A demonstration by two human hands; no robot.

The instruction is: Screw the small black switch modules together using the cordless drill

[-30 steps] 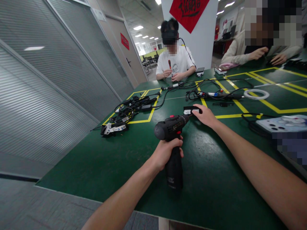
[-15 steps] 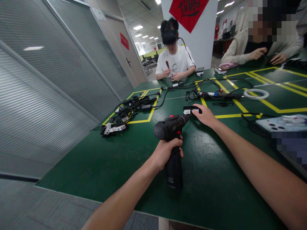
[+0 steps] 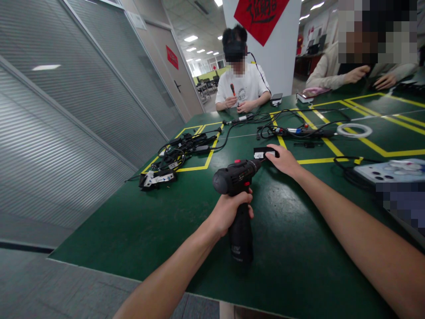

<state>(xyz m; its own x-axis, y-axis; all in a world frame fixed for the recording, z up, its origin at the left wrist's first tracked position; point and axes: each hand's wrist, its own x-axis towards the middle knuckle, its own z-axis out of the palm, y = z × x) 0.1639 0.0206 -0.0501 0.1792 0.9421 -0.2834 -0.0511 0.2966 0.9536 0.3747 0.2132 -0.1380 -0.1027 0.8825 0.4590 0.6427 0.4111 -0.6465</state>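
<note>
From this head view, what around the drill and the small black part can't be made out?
- Drill bit tip: hidden in the head view where the drill nose meets the small black part and the right hand.
- Drill trigger: covered by the left hand wrapped around the grip.
- White label on the small black part: too small to read.
- Area beside the grey tray: blurred out.
</note>
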